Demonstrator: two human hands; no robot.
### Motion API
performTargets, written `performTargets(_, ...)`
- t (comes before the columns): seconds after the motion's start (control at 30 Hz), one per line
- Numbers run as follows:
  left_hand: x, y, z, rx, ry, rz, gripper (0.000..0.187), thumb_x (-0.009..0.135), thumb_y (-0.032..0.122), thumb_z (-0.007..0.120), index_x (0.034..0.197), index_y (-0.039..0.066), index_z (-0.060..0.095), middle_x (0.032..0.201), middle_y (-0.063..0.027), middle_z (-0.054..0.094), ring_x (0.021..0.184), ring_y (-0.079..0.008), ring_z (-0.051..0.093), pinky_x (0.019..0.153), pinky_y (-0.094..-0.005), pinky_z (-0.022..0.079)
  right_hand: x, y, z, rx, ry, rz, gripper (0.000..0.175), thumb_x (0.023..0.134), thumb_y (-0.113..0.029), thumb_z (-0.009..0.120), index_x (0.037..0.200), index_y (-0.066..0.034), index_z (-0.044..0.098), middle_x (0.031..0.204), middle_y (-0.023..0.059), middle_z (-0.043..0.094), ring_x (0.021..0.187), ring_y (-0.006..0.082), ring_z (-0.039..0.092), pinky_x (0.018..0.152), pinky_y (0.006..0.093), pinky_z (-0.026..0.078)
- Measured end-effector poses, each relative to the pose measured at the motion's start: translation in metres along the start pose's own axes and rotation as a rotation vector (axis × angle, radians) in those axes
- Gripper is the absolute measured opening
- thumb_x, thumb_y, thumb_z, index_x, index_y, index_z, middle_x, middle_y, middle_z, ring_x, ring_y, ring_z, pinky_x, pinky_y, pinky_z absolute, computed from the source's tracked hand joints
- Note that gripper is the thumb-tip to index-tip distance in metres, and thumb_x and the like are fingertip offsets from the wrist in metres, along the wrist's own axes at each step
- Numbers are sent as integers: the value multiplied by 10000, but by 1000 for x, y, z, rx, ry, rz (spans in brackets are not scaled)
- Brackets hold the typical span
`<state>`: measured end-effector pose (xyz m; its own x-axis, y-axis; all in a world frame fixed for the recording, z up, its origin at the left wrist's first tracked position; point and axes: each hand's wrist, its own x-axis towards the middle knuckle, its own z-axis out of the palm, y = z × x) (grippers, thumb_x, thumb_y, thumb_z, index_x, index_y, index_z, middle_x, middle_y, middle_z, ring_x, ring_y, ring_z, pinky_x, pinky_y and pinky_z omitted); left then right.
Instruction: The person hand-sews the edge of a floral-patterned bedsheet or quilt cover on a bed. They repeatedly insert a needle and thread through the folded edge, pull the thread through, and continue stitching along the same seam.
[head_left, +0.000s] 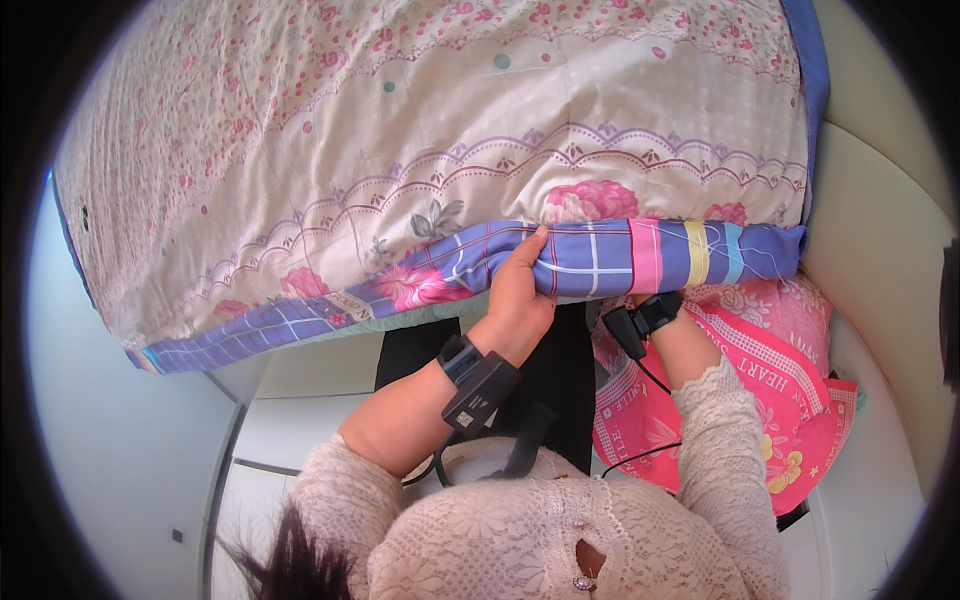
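A large floral quilt (525, 97) spreads before me, its near edge turned over in a band of blue checked fabric (592, 259) with pink, yellow and light blue stripes. My left hand (521, 292) grips this band near its middle, thumb on top and fingers underneath. Under the band's right part is my right hand (643, 298); only the wrist and a little of the hand show, so its fingers are hidden. Loose white threads (720, 244) lie over the striped end. Both wrists carry black strapped devices with cables.
A bright pink printed cloth (795, 397) and a pink floral pillow or cushion (814, 315) lie at the right, below the quilt's edge. A curved cream headboard-like panel (877, 202) borders the right side. White cabinet fronts (300, 427) stand at the lower left.
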<state>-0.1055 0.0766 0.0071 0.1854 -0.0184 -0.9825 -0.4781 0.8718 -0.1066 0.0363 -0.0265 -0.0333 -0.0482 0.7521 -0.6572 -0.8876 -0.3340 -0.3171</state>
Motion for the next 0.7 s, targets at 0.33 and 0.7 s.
performTargets(0.33,-2,0,1,21,-10,56,150,878,111,610,996,21,594,975,-57,640,883,-151,620,828,-301,500,-8,1,-15,-16,64,-72,349,942,-223,492,1239,-39,496,1172,119,576,1075,214,574,880,326,490)
performTargets(0.7,2,0,-3,32,-3,66,144,875,109,618,993,26,600,976,-54,639,886,-144,619,835,-286,495,-8,3,-22,-23,88,-97,341,935,-218,505,1224,-36,508,1150,117,586,1060,211,582,864,319,498)
